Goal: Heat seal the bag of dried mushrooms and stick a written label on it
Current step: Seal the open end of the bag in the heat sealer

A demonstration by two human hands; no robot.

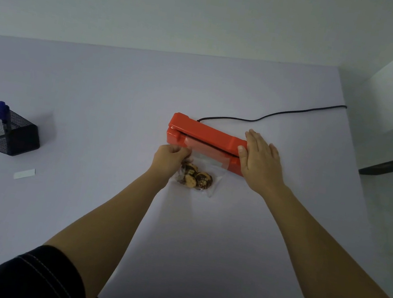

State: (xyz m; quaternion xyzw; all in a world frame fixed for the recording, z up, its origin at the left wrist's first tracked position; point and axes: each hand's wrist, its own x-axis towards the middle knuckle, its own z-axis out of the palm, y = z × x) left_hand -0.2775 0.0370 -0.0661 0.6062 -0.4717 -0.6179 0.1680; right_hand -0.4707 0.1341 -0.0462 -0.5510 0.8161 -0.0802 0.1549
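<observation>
- Flat on the counter (202, 239), well left of the arms: white label strip (24, 173).
- Clear bag (213, 168) of dried mushrooms (196, 178) on the counter, mouth tucked into the red sealer (205, 135).
- Left grip (168, 157) pinching the bag's left edge.
- Right grip (260, 158) spread, pressing the sealer's right end.
- Far left: mesh holder (1, 135) with blue pen (2, 109).
- Behind the sealer: black cord (271, 115).

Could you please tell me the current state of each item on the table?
Heat sealer: arm lowered over bag mouth, right hand flat on its end.
Bag: mouth in sealer, left hand pinching its edge.
Label: loose on table, unstuck.
Pen: standing in mesh holder.
Cord: attached to sealer, trailing off table.
</observation>
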